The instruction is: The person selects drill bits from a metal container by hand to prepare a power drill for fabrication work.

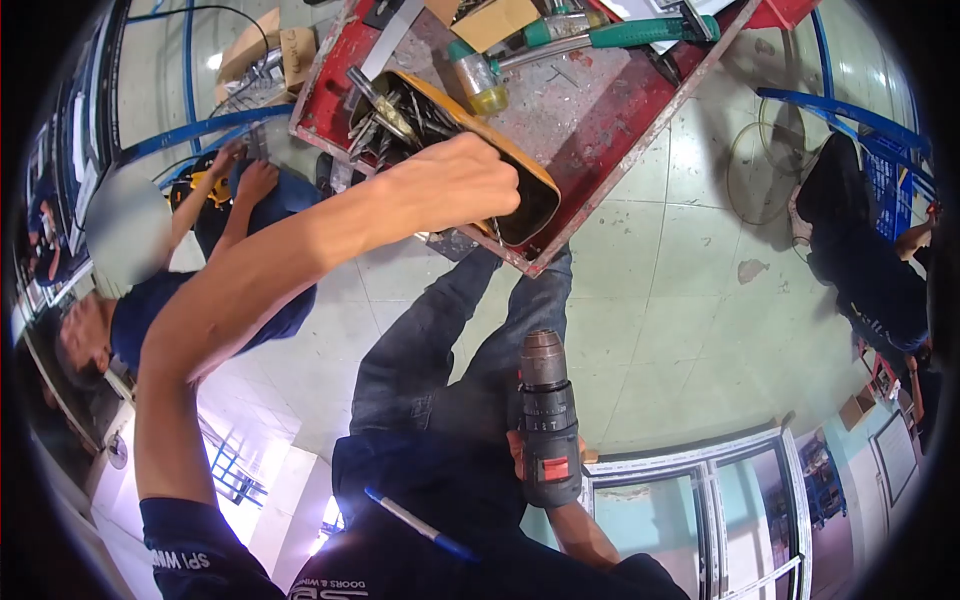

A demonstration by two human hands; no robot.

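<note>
My left hand [465, 180] is closed over a yellow-rimmed metal box [540, 175] full of drill bits [400, 120]. Beneath its curled fingers pokes a thin drill bit [498, 230], most of it hidden by the hand. Low in front of my body, my right hand [517, 452] is wrapped round a cordless drill [548, 420], largely covered by the tool. The drill's chuck points away from me, toward the box; I see no bit in it. A red tray [625, 150] bears the box at its near corner.
In the tray lie a green-handled hammer [610, 36], a screwdriver with a clear yellow handle [480, 85] and cardboard [495, 22]. A co-worker [215, 240] crouches at left; another person [865, 250] is at right. A white-framed window panel [700, 490] stands at lower right.
</note>
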